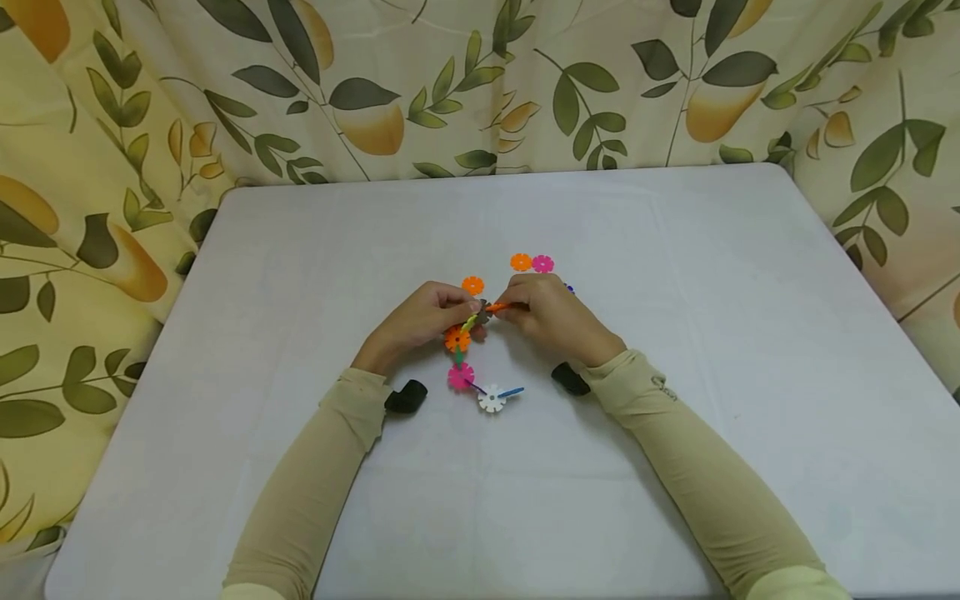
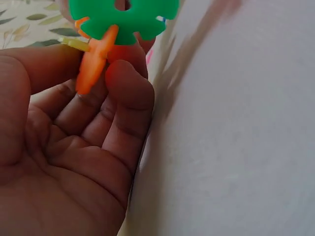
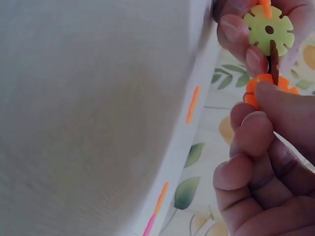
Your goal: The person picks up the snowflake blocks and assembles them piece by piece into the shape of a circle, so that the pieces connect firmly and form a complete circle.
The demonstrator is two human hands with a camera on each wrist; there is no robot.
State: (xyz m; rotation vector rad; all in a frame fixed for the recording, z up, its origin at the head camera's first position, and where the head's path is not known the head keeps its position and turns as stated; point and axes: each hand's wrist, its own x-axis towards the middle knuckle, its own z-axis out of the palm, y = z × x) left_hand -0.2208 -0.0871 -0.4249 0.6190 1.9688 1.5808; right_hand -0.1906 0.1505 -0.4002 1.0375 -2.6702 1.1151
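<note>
My left hand (image 1: 420,323) pinches the upper end of a chain of slotted, flower-shaped plastic discs. Up there a yellow disc (image 3: 266,42) meets a brown disc (image 3: 274,64), seen edge-on in the right wrist view. Between thumb and fingers, my right hand (image 1: 555,315) pinches an orange disc (image 3: 251,92) against the brown one; how deep their slots engage is hidden. Below the left hand hang a second orange disc (image 1: 457,339), a green disc (image 2: 128,29), a pink disc (image 1: 461,377), a purple disc (image 1: 477,388), a white disc (image 1: 492,399) and a blue disc (image 1: 512,392).
Behind the hands, a loose orange disc (image 1: 472,285) lies on the white table (image 1: 660,233). Farther back are another orange disc (image 1: 521,262) and a pink disc (image 1: 543,263); a dark blue disc (image 1: 570,288) is partly hidden by the right hand. A patterned curtain (image 1: 450,83) hangs behind.
</note>
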